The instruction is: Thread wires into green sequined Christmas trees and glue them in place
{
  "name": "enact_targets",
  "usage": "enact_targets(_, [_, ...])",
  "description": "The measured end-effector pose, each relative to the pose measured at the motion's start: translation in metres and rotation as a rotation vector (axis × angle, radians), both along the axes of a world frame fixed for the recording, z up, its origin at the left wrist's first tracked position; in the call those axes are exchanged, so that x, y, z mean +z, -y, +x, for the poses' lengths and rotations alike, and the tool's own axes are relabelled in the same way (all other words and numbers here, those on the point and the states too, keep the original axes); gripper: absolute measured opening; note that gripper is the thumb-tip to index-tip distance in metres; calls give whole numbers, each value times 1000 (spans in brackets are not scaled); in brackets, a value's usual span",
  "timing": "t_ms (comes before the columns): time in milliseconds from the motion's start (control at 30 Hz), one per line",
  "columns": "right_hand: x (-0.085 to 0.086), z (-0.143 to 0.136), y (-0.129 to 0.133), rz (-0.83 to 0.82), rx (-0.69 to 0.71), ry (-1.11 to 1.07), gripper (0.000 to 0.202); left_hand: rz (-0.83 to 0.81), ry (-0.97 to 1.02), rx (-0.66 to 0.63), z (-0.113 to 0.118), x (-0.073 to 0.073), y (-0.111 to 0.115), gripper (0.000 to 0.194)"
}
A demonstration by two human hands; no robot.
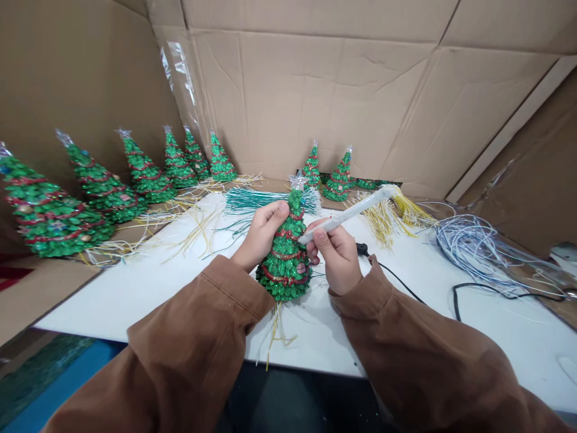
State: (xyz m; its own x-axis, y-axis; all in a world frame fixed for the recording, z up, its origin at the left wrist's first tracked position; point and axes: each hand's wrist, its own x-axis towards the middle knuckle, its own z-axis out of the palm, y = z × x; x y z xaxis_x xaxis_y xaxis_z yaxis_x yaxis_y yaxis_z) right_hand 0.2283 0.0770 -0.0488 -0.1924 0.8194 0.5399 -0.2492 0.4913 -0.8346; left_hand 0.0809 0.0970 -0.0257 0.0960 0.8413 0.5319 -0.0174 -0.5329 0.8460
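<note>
A small green glittery Christmas tree (286,255) with red garlands and a clear star on top stands upright in front of me. My left hand (259,237) is closed on the tree's left side, thumb near its upper part. In my right hand (337,252) is a long, whitish stick-like tool (356,210), held between thumb and fingers and slanting up to the right. Its lower end meets the tree's right side or lies just in front of it; I cannot tell which. Yellow and white wires (276,331) stick out beneath the tree's base.
Several similar trees (144,171) line the left and back. Behind my tree lies a bundle of green wires (252,201). Yellow-white wires (383,216) and a blue-white wire coil (469,240) are on the right, near a black cable (487,287). Cardboard walls (315,90) surround the white table (180,300).
</note>
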Motion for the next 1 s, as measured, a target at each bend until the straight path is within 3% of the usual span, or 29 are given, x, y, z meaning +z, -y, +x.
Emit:
enact_targets(433, [0,1,1,53,24,2,22,-11,-16,14,1,2,2,47])
enact_targets(833, [5,0,0,-40,16,-57,33,-7,18,-5,2,2,3,45])
enact_targets(1000, [3,2,-1,32,33,-3,26,-5,14,2,2,3,3,45])
